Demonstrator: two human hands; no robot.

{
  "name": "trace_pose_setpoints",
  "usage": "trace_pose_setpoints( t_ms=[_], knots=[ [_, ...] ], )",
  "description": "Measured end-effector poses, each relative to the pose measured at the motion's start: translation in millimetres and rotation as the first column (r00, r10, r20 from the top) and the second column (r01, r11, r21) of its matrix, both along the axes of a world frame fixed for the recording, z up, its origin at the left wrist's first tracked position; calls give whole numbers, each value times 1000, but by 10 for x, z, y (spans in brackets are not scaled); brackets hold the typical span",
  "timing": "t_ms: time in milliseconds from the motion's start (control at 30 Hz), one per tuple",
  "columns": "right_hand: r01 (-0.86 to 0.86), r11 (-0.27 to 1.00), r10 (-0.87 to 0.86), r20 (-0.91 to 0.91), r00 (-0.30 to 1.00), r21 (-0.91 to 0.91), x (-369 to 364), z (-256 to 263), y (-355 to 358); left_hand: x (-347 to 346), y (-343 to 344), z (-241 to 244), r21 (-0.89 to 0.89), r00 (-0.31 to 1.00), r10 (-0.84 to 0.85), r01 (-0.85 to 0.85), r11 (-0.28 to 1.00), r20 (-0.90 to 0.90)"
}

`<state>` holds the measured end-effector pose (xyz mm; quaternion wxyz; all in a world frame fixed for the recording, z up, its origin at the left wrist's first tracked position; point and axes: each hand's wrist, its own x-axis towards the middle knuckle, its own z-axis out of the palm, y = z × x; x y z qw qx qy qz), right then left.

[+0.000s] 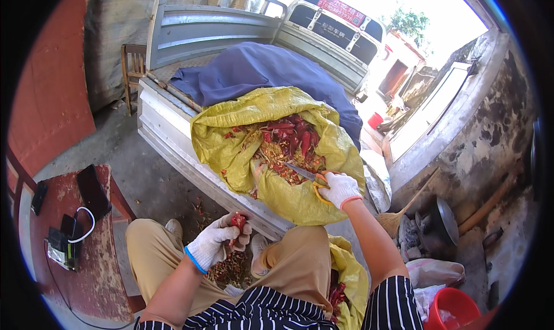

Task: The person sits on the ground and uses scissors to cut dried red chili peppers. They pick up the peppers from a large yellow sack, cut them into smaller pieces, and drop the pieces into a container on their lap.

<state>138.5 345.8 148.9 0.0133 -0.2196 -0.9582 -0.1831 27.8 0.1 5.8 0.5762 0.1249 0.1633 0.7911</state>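
Note:
My left hand, in a white knit glove with a blue cuff, holds a dried red chili pepper upright above my knees. My right hand, in a white glove with a pink cuff, grips orange-handled scissors over the open yellow woven sack. The blades point left over chili scraps and seeds, and look nearly closed. Whole dried red chilies lie deeper in the sack, above the scissors in the picture. Chili stems and debris are scattered on the ground between my feet.
The sack rests on a metal truck bed beside a blue cloth. A second yellow sack with chilies stands by my right leg. Phones and a cable lie on a worn red bench at left. A broom, a pot and a red bucket are at right.

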Motion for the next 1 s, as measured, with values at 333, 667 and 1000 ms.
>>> trace_pose_setpoints(
  t_ms=[333,667,1000],
  knots=[
    [-2,940,-61,-173,983,-341,-937,203,-460,-88,34,-28,-59,990,111,-116,992,-83],
    [234,967,-237,-22,971,-98,-1665,-48,-309,-180,1,-2,-13,968,186,-191,982,-167],
    [65,607,-499,-315,807,-792,-1258,151,444,-191,8,12,-86,966,227,-238,967,-121]
  ],
)
